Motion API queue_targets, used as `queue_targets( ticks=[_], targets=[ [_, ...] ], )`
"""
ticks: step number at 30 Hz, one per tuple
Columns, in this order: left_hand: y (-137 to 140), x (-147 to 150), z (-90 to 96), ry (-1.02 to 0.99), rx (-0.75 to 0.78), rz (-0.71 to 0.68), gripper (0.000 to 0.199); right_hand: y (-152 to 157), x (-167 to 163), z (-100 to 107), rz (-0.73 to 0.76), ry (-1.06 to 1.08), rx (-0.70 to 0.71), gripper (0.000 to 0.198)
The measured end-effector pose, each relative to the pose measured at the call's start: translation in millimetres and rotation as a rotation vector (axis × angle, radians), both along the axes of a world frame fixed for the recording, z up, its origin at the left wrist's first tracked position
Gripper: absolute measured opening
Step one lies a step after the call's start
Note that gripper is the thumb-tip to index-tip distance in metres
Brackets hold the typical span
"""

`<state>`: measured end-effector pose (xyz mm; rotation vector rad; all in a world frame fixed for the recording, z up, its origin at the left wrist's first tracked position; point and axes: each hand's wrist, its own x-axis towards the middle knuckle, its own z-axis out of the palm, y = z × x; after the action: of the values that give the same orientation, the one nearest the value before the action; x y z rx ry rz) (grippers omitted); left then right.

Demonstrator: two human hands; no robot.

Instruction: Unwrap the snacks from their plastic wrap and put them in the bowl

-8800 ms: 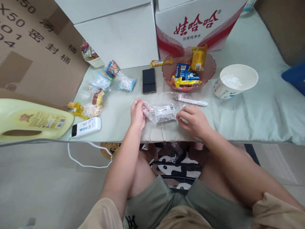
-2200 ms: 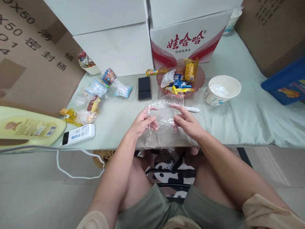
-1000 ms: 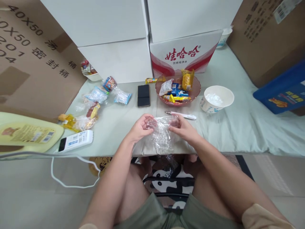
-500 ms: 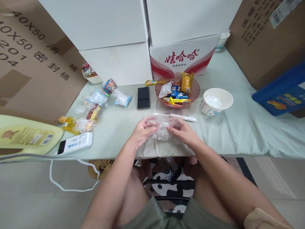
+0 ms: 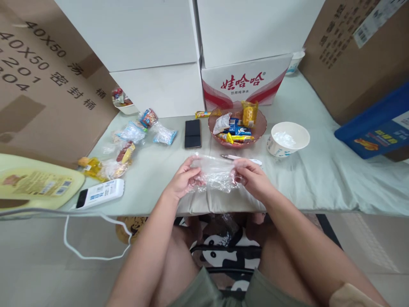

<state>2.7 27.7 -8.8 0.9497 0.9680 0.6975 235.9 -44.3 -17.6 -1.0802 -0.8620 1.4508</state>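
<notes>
1. The left hand [image 5: 184,177] is partly curled, thumb and fingers pinching one side of a clear plastic film [image 5: 217,172]; the right hand [image 5: 254,177] is curled likewise, gripping the other side.
2. The film spans both hands, on the person's side of the pink glass bowl [image 5: 261,125]; its far edge is nearly straight, its near part crumpled.
3. A white-handled tool [image 5: 256,162] lies between film and bowl, partly behind the right hand.
4. Just left of the bowl lies a phone [image 5: 192,134]; just right stands a paper cup [image 5: 281,149].
5. Green cloth [image 5: 335,183] spreads widely right of the bowl; a carton [image 5: 220,83] bounds the bowl's far side; snack packets [image 5: 131,133] crowd the space beyond the phone.
</notes>
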Motion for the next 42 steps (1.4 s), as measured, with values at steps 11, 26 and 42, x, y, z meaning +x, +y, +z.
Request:
queue_targets(
  ticks=[11, 26, 42],
  targets=[
    [3.0, 11.2, -12.3, 0.156, 0.215, -0.029, 0.054, 2.4, 5.2, -15.6, -0.095, -0.309, -0.091, 0.072],
    [-27.3, 61.3, -11.0, 0.004, 0.420, -0.127, 0.062, -14.3, -9.6, -2.1, 0.066, -0.125, 0.156, 0.036],
    [-22.4, 79.6, -10.9, 0.006, 0.337, -0.039, 0.048, -26.4, 42.3, 25.0, -0.409, -0.552, 0.077, 0.034]
  ],
)
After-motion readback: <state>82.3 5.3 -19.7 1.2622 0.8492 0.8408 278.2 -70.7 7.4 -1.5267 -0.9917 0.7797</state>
